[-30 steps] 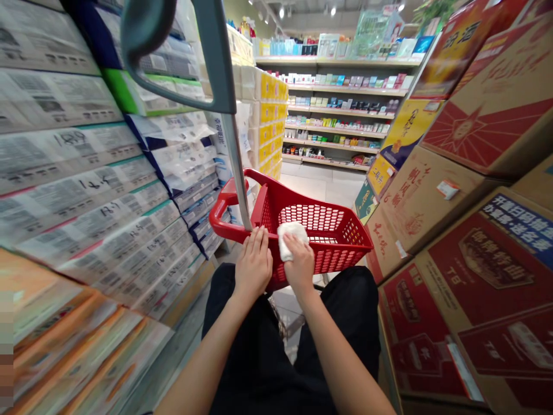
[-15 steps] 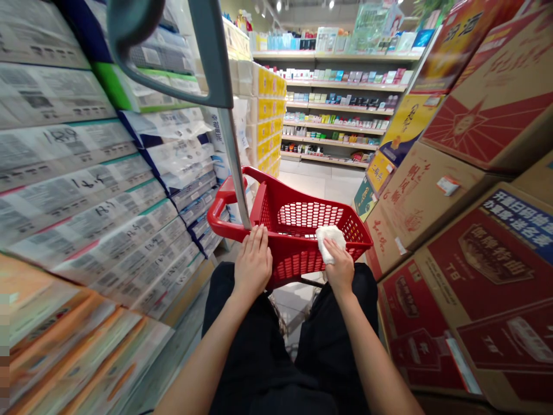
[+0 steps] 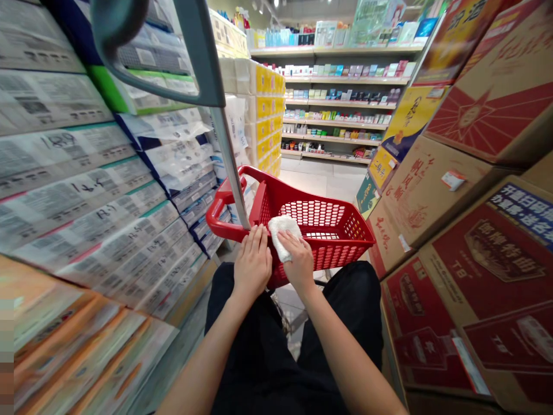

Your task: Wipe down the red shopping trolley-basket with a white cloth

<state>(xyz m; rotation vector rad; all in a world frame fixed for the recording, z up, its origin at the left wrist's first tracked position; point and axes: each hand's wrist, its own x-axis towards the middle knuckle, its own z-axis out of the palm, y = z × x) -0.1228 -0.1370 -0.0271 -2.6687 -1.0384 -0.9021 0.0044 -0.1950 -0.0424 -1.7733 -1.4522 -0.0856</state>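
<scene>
A red plastic trolley basket point(image 3: 341, 253) with a perforated wall stands in front of my knees. At its near-left corner, beside the metal pole, my left hand point(image 3: 253, 259) is closed on the rim, fingers together and back of the hand up. A folded white cloth point(image 3: 280, 233) lies over the near rim just right of that hand. My right hand point(image 3: 299, 259) holds the cloth, pressing it against the rim with its fingers. Through the basket's holes the floor shows.
From the basket's left end rises a metal pole point(image 3: 233, 167) with a grey handle point(image 3: 201, 52), close to my view. Stacked packs point(image 3: 86, 190) line the left side, and cardboard cartons point(image 3: 449, 184) the right. Shelves of small boxes point(image 3: 341, 78) stand beyond the tiled floor.
My right hand has slid the white cloth leftward along the near rim, from the basket's right part to beside my left hand. My left hand has stayed in place.
</scene>
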